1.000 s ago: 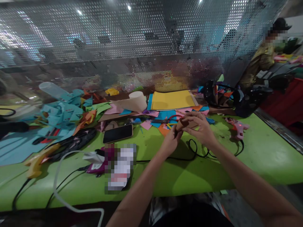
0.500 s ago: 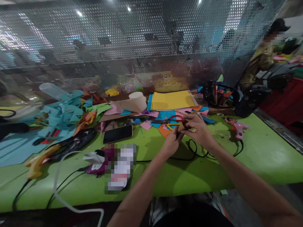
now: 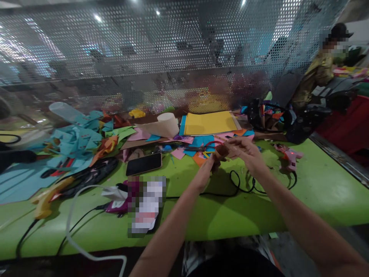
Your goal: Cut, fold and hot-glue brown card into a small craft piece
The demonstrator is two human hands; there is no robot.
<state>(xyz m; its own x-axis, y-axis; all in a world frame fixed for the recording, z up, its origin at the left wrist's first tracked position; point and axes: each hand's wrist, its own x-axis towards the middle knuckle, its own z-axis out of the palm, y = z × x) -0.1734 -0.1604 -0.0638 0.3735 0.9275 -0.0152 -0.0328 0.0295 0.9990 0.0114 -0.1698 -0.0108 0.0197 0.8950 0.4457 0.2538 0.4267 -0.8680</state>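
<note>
Over the middle of the green table, my left hand point(image 3: 208, 169) is closed on a small brown rolled piece point(image 3: 221, 151) that looks like paper or card. My right hand point(image 3: 245, 151) is closed in a pinch at the right end of that piece. Its fingertips partly cover whatever lies between them. Just behind the hands lie red-handled scissors point(image 3: 198, 148) among coloured paper scraps point(image 3: 178, 153). A pink glue gun point(image 3: 290, 157) with a lit red light rests to the right of my right hand.
A black cable point(image 3: 221, 195) runs below my hands. To the left lie a dark phone point(image 3: 144, 164), a pixelated item point(image 3: 148, 206), a purple glue gun point(image 3: 119, 204) and a yellow glue gun point(image 3: 47, 198). Yellow sheets point(image 3: 210, 123) lie behind, before a perforated metal screen point(image 3: 161, 50). A person point(image 3: 315, 77) is at far right.
My right hand has shifted slightly right, away from my left. More of the brown rolled piece shows between them. Things on the table lie as before.
</note>
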